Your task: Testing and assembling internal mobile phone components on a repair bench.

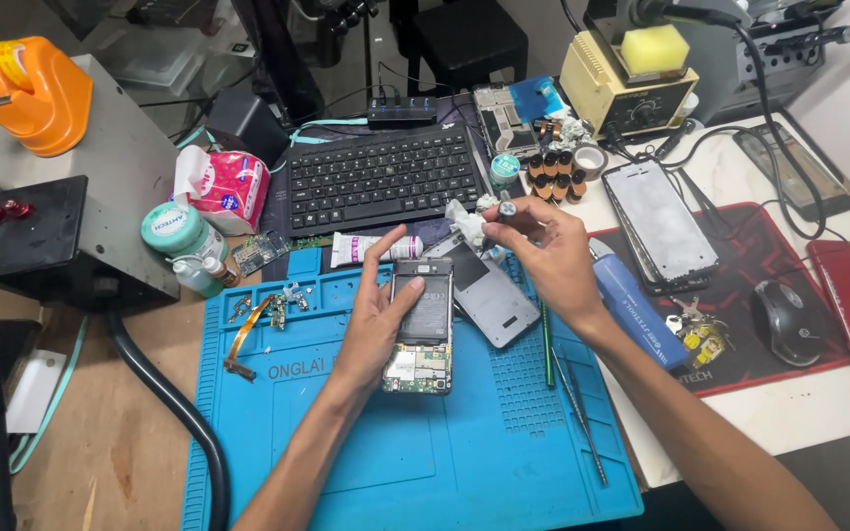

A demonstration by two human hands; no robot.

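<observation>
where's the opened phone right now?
Head view, centre: the opened phone lies on the blue work mat, steadied by the left hand, just below the black keyboard and left of a grey back cover.

On the tabletop [130, 433] a work mat [425, 452] lies nearest the person. An opened phone [421, 329] rests on the mat's middle, with the left hand [378, 320] against its left edge. Right of the phone lies a back cover [489, 295], and above that hovers the right hand [543, 251]. A keyboard [381, 177] sits behind the mat. A tissue pack [228, 187] lies left of the keyboard. A mouse pad [740, 285] lies right of the mat, carrying a phone frame [659, 224] and a mouse [787, 320].
</observation>
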